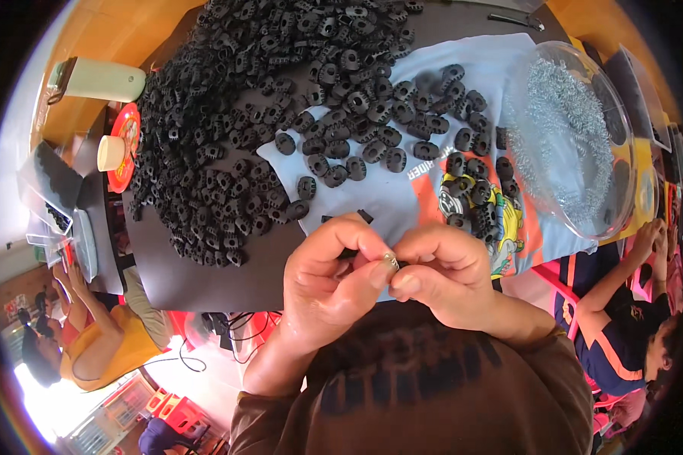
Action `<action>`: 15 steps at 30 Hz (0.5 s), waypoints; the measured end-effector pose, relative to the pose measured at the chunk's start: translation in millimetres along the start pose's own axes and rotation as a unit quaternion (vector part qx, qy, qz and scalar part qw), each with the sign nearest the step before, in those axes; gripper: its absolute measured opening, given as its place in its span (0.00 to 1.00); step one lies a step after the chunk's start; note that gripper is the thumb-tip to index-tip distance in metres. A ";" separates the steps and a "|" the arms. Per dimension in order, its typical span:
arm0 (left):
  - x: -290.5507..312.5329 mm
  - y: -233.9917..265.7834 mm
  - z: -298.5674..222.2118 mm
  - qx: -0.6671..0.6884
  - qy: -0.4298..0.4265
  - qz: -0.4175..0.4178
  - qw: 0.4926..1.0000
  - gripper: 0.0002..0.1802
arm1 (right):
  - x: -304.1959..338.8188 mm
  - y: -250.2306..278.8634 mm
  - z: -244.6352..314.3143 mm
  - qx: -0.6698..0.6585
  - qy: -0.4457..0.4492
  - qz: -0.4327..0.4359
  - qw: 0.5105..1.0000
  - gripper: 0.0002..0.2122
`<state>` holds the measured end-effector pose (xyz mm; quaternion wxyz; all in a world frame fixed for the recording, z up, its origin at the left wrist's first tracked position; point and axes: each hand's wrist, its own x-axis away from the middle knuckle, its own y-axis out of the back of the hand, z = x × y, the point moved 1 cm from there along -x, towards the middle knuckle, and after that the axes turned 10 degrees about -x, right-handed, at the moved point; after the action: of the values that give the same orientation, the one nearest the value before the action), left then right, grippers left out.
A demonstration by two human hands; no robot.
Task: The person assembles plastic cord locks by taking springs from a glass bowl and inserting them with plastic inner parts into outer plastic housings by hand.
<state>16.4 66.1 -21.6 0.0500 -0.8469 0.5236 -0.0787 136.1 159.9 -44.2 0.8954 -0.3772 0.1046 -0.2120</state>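
Both hands meet above the near edge of the dark table, fingertip to fingertip, just in front of the person's chest. The left hand leans in from the left, forearm rising steeply, wrist fairly straight, palm turned inward and fingers curled. Its thumb and forefinger are closed on a small silvery spring, and that's where the action sits: right between the two hands, over the near side of the blue cloth.

In from the other side comes the right hand, its forearm slanting leftward, knuckles up, fingers folded under. Thumb and forefinger draw together right beside the spring, with a dark sliver between the fingertips; whether they grip it or only touch it, you can't tell.

Beyond them, a great heap of black clips spreads from the table's far edge down its left side, and plenty spill onto the cloth. Over by the right edge stands a round clear tub, with a tangle of silvery springs inside. At the left edge, a red plate and a beige cup sit near a pale bottle. A thin black tool lies near the far right corner.
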 end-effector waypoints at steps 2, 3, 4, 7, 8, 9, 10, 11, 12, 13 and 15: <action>-0.2 0.4 -0.9 -0.002 -0.014 0.001 1.000 0.05 | 0.0 0.0 -0.2 -0.003 0.001 0.010 1.000 0.05; -0.5 0.6 -2.2 -0.023 -0.026 0.009 0.999 0.06 | 0.9 -1.1 -0.6 -0.017 -0.002 0.004 1.000 0.05; -1.2 1.4 -3.7 -0.043 -0.035 0.011 0.998 0.07 | 1.3 -1.9 -1.2 -0.027 -0.006 0.001 1.000 0.06; 0.2 0.3 -7.3 -0.032 -0.010 -0.016 0.999 0.08 | 2.4 -2.1 -1.2 -0.038 -0.004 0.002 0.999 0.07; -1.0 1.5 -7.8 -0.032 -0.010 -0.014 0.999 0.08 | 2.0 -1.0 -0.8 -0.041 -0.002 -0.004 0.999 0.07; -2.7 3.4 -9.1 -0.095 -0.050 0.012 0.994 0.09 | 1.0 0.5 0.0 -0.018 0.005 0.013 1.000 0.07; -3.2 4.7 -10.3 -0.160 -0.088 0.030 0.983 0.10 | 0.6 1.0 0.8 0.001 0.024 0.032 0.999 0.08; -3.0 6.2 -10.7 -0.159 -0.088 0.037 0.983 0.10 | 0.6 0.7 0.8 0.004 0.012 0.030 0.999 0.08; -2.1 7.2 -10.6 -0.156 -0.077 0.026 0.984 0.10 | 1.4 0.5 1.1 0.006 -0.004 0.018 1.000 0.08; -1.0 8.2 -10.5 -0.158 -0.077 0.018 0.984 0.11 | 1.8 0.2 1.4 0.009 -0.020 0.006 1.000 0.08; 0.1 9.9 -9.2 -0.157 -0.074 0.014 0.985 0.11 | 1.9 -0.6 1.9 0.011 -0.021 0.000 1.000 0.08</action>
<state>6.1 61.6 -14.2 -0.0438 -0.8401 0.5364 0.0676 138.3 159.9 -42.4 0.9015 -0.3717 0.0838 -0.2052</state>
